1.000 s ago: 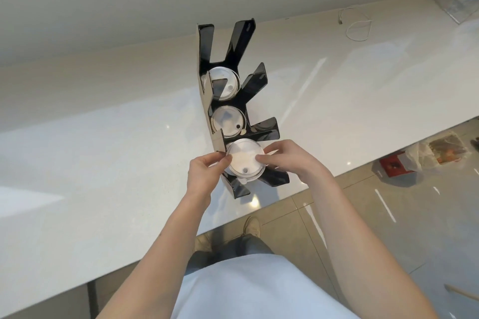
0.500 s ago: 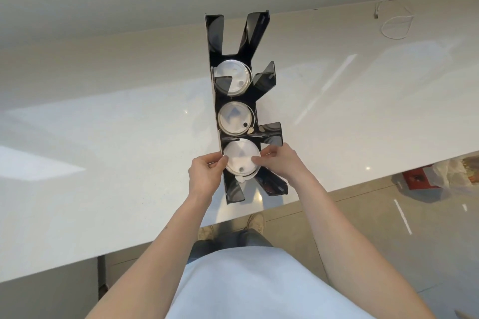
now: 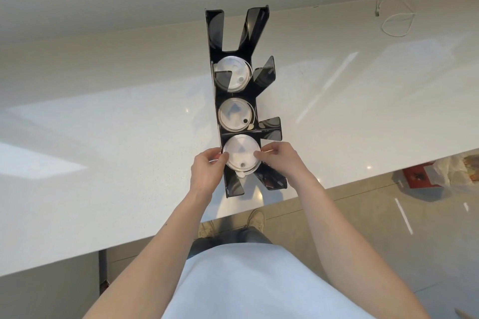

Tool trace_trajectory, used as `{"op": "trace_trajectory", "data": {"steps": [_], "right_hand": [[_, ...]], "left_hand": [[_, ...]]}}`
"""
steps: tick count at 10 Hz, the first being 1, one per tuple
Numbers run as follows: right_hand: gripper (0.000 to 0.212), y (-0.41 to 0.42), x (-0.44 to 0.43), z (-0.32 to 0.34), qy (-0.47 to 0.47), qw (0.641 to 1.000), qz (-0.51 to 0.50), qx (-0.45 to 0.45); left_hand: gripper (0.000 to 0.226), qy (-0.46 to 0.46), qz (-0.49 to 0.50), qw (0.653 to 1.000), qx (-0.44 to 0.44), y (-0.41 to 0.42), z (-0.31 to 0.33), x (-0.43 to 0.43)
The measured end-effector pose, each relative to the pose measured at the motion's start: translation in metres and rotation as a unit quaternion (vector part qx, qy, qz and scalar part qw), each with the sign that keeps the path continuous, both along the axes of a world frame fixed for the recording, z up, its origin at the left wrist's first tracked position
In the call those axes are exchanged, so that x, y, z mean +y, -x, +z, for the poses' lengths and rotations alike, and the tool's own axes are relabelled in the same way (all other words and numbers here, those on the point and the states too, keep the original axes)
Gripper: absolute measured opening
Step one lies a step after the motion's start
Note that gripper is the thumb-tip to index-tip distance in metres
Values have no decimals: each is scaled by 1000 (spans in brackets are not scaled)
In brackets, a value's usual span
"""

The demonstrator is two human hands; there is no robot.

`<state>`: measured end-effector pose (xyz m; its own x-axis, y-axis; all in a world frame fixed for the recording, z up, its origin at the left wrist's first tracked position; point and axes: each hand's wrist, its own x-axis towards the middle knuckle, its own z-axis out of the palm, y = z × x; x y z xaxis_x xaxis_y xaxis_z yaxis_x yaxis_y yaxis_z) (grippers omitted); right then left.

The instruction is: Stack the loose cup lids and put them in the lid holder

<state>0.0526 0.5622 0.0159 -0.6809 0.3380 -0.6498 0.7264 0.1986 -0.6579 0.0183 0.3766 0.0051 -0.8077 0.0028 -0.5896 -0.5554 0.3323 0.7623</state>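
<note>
We have the left hand point(image 3: 207, 173) at the left rim of the lid stack point(image 3: 241, 154), its fingers point(image 3: 223, 157) curled in and pinching that rim. The stack sits in the nearest compartment of the black lid holder point(image 3: 234, 189), which stands close to the front edge of the bench point(image 3: 103, 163). The right hand point(image 3: 281, 163) grips the opposite rim, thumb and forefinger closed on it. How deep the stack has seated we cannot tell.

Our worries: the lowest lids look slightly offset, so if we let go unevenly they may splay or catch on the side wings instead of dropping flat. Pressing down off-centre could tip the tall, narrow holder, and so near the front edge it might slide off. The two further compartments already hold lids point(image 3: 232, 74); a jolt could shift those too.
</note>
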Motion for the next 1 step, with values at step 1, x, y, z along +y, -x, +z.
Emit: {"op": "trace_trajectory", "data": {"steps": [1], "right_hand": [[24,-6,-3,2,35,997,-55,37]], "left_hand": [[39,-5,-6,1000,7,-3,1,-5]]}}
